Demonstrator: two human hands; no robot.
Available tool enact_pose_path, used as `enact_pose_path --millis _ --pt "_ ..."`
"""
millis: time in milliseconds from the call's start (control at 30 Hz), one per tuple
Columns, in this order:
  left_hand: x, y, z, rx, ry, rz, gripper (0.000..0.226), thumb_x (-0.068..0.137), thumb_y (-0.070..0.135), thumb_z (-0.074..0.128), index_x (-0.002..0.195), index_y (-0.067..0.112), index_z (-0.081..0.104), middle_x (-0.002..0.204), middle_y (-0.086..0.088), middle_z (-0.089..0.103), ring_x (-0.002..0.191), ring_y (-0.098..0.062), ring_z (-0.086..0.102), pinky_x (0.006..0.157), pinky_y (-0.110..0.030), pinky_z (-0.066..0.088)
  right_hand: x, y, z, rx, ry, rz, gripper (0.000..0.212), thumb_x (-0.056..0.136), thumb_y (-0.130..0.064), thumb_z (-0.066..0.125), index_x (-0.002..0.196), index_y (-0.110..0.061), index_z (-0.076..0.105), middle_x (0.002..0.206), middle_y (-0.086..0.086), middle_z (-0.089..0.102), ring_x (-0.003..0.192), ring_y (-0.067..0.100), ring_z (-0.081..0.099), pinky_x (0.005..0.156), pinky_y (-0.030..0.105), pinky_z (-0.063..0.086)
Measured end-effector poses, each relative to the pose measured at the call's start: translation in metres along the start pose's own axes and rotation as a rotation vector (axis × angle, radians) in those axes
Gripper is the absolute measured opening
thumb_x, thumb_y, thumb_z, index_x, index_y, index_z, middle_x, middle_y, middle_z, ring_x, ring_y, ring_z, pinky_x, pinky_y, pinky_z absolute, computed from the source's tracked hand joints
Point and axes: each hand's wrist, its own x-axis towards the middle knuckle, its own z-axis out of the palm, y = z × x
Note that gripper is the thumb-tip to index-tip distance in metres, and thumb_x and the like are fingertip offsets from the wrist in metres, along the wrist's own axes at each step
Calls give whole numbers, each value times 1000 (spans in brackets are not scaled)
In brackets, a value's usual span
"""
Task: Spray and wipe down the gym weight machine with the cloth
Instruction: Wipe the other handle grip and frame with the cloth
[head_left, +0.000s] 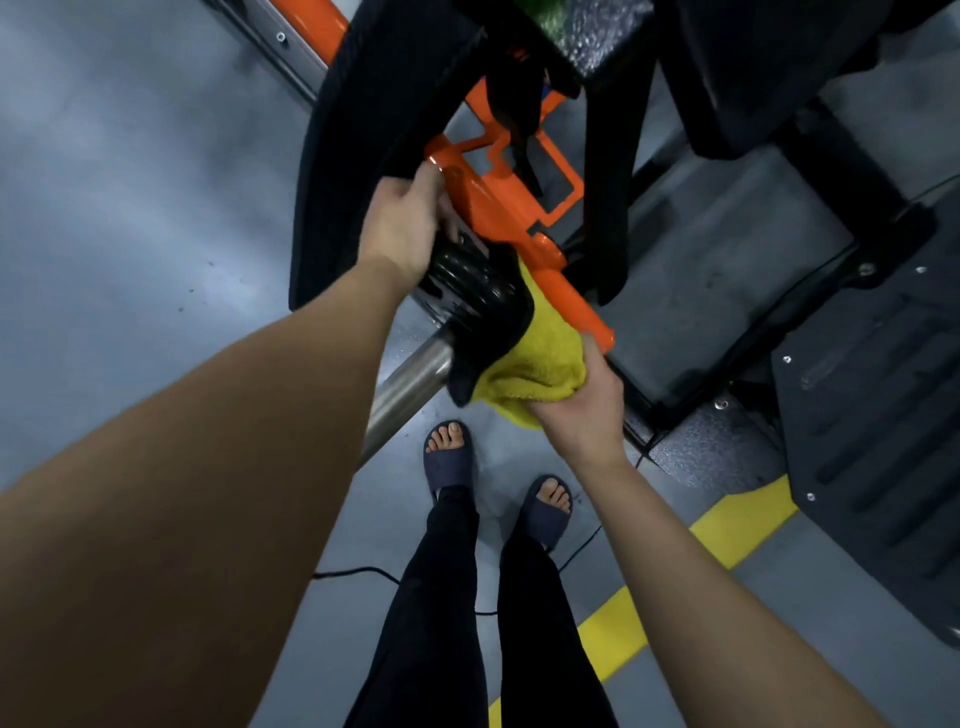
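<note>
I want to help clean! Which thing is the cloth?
Find the weight machine's big orange bar. Follow it down to its lower end, where the right hand holds a bunched cloth against the black grip. It is the only soft, fuzzy yellow thing there; the yellow floor stripes are flat paint.

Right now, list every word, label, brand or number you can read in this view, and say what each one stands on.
No text can be read anywhere in this view.
On the black ribbed round weight plate: ridges only, no lettering shows.
On the orange painted metal frame: bare paint.
On the yellow terry cloth: no tag shows.
On the green patch at the top edge: too blurred to tell.
</note>
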Motion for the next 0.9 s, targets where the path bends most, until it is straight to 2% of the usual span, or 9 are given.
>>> enact_pose_path --millis 100,167,267,333,467,600,733,833,900 --pt "-1 1 1 18 13 -53 54 86 47 43 41 24 61 59 -4 62 65 -23 59 86 -49 54 1 -14 2 0 63 0 48 63 -26 89 99 -31 58 88 -20 63 79 -1 60 70 25 47" --pt "2 -1 -5 19 41 -74 50 80 50 44 44 21 64 60 -4 66 66 -25 61 87 -49 56 -3 -37 8 24 126 -54 54 67 -22 89 105 -36 53 96 -21 58 86 5 54 78 27 45" --pt "9 -5 -9 6 56 -127 45 74 55 51 60 16 68 72 -7 70 72 -25 63 85 -42 54 -1 -71 22 -72 179 -231 60 68 -35 89 120 -28 58 108 -15 54 101 10 53 80 29 41" --pt "5 -4 -8 46 47 -151 38 80 55 55 66 20 64 72 1 65 70 -18 59 75 -32 49 8 -82 29 -266 148 -219 62 74 -49 83 125 -25 56 113 -10 58 108 17 56 82 35 43" --pt "8 -5 -13 3 37 -159 39 66 57 55 59 19 61 64 2 62 69 -20 58 74 -36 49 16 -77 25 -400 98 -191 56 82 -59 72 125 -26 56 114 -7 63 105 19 60 77 33 39" --pt "12 -10 -14 32 -35 -80 47 78 55 49 53 19 67 72 -14 69 70 -26 64 86 -45 55 6 -30 5 -128 -10 -21 50 69 -52 83 108 -40 55 95 -17 63 83 6 58 71 27 42" --pt "14 -14 -14 89 -53 -44 53 87 49 39 58 21 72 78 -6 76 83 -26 71 96 -41 53 -2 11 -1 -119 -56 54 43 63 -58 71 101 -43 58 80 -16 67 73 -4 62 60 11 44" --pt "7 -4 -18 312 -19 22 55 95 52 38 85 15 78 87 -3 77 85 -20 72 88 -38 56 -4 8 3 -112 -8 32 29 74 -45 70 98 -35 59 81 -11 68 75 3 63 62 21 46" --pt "-3 3 -17 485 10 225 51 95 56 43 91 16 75 82 -3 75 75 -22 70 75 -42 58 -7 1 5 -186 14 22 30 79 -45 67 102 -27 61 91 1 72 86 27 66 67 33 43"
